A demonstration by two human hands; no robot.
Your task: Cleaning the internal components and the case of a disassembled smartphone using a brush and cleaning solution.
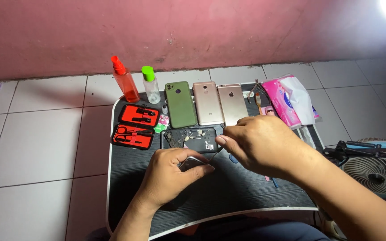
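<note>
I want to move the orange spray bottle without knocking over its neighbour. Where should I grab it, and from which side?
Probably grip the orange spray bottle around its body, below the narrow cap, coming from its left. It stands upright at the tray's back corner, and the green-capped bottle stands close on its right, while only floor tiles lie to its left.

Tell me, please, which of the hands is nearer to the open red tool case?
Left. The left hand, gripping a phone, sits just right of and below the red tool case; the right hand is farther right, beyond the small dark parts tray.
</note>
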